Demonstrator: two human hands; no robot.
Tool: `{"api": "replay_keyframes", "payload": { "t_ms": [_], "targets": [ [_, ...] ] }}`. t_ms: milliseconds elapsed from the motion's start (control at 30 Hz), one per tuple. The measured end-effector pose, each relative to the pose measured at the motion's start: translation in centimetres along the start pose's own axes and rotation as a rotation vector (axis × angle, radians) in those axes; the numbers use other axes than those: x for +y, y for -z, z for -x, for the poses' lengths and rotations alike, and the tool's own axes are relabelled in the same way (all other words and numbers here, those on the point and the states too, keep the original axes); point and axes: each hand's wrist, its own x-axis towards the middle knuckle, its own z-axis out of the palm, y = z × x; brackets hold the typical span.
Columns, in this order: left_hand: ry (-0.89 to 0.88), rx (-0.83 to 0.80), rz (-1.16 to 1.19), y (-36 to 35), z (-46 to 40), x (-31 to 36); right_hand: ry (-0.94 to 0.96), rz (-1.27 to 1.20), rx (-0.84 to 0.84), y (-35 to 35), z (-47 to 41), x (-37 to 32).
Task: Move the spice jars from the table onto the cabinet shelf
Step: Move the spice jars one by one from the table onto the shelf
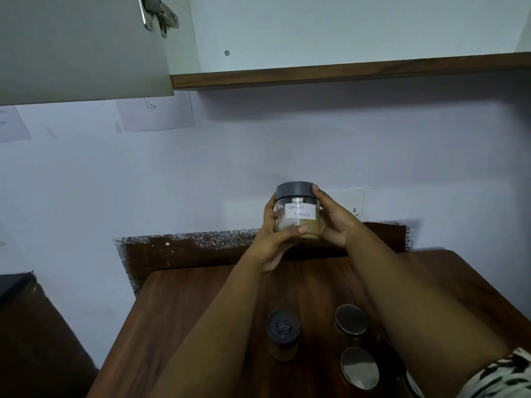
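Both hands hold a clear spice jar (298, 214) with a grey lid and a white label reading "Garam Masala", raised above the far end of the wooden table (184, 305). My left hand (274, 239) grips its left side and bottom. My right hand (334, 219) grips its right side, one finger on the lid. On the table below stand a dark-lidded jar (283, 336) and two jars with metal lids (351, 321) (359, 372). The cabinet shelf (344, 71), with a brown front edge, is above.
An open cabinet door (83, 47) with a metal hinge hangs at the upper left. Papers are stuck on the wall below it. A wall socket plate (353, 201) sits behind the held jar. A dark surface lies at the far left.
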Motion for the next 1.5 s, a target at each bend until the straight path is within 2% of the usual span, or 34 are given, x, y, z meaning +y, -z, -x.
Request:
{"api": "replay_keyframes", "payload": {
  "t_ms": [100,333,700,800,933,1133,1200,1333,1433,1500],
  "targets": [
    [0.008,-0.055,0.003,0.5,0.2,0.4,0.004,-0.072,-0.039,-0.1,0.1,0.3],
    [0.01,-0.137,0.012,1.6,0.7,1.3,0.069,-0.054,-0.073,0.0,-0.1,-0.3],
    [0.002,-0.136,-0.002,1.9,0.9,2.3,0.1,0.046,-0.028,-0.7,-0.3,-1.0],
    [-0.029,-0.078,0.001,1.8,0.8,3.2,0.071,0.19,-0.093,-1.7,0.3,-2.0],
    [-0.178,0.065,-0.06,0.8,0.4,6.1,0.125,0.298,-0.205,-4.2,1.8,-5.3],
    [-0.497,-0.011,-0.261,-2.4,-0.9,15.7,0.464,0.41,-0.314,-11.0,4.8,-13.8],
    [-0.541,-0.051,-0.344,-3.3,-1.6,19.7,0.556,0.421,-0.355,-13.3,5.4,-16.9],
    [-0.61,-0.014,-0.477,-4.5,-3.1,25.7,0.671,0.494,-0.379,-17.4,5.2,-22.0],
    [-0.628,0.045,-0.533,-4.1,-5.0,27.6,0.687,0.472,-0.37,-18.5,3.1,-24.1],
    [-0.656,0.132,-0.66,-3.3,-6.1,28.0,0.655,0.477,-0.352,-18.8,1.5,-24.9]
  ]
}}
